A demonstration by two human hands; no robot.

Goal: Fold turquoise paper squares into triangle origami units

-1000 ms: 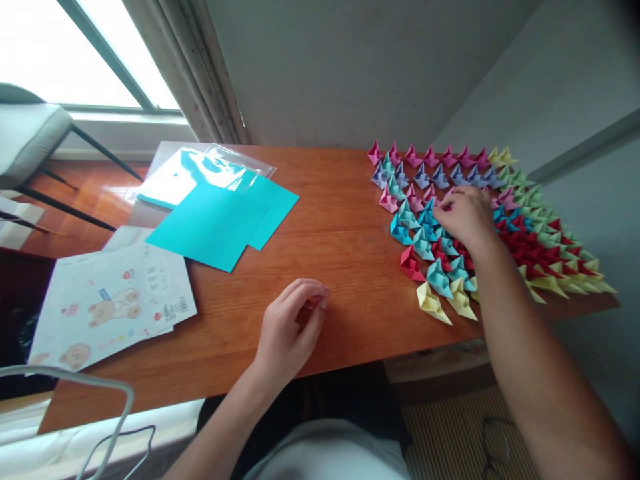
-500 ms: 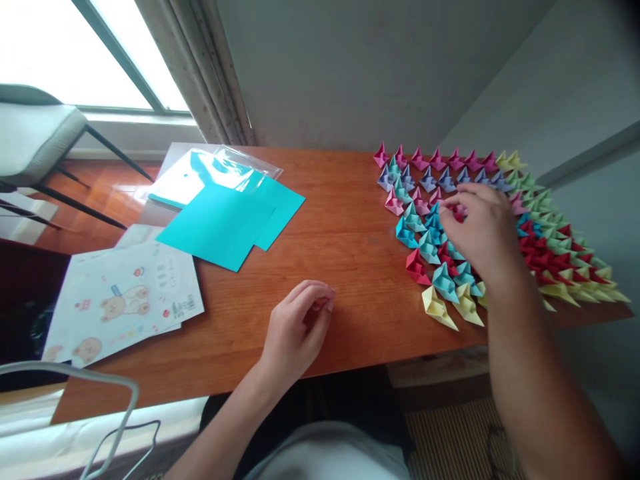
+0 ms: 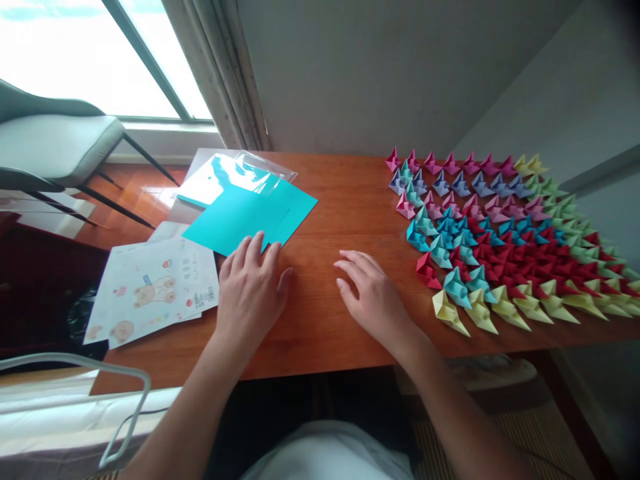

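**Two open hands at a teal sheet, folded pieces set aside**

The teal sheets (image 3: 250, 217) lie fanned on the counter (image 3: 340, 200), the topmost overlapping the others, at the near edge of a clear sleeve (image 3: 240, 170) that holds more of the same colour. The left hand (image 3: 250, 290) rests palm down with its grip spread and empty; the fingertips (image 3: 257, 241) touch the near corner of the top sheet, a flat contact that would suit sliding paper rather than lifting it. The right hand (image 3: 375, 297) lies just beside it on bare wood, fingers loosely spread, pinching nothing, well apart from the sheets. To the right, folded paper pieces (image 3: 505, 243) stand in close rows banded by colour: pink and purple at the far edge, then blue, red, green and yellow nearer. Their packing into one block leaves the middle of the counter free as working space. Printed sheets (image 3: 150, 293) with a bear drawing lie at the left, partly overhanging the counter edge. A chair (image 3: 55, 143) stands by the window (image 3: 75, 60).
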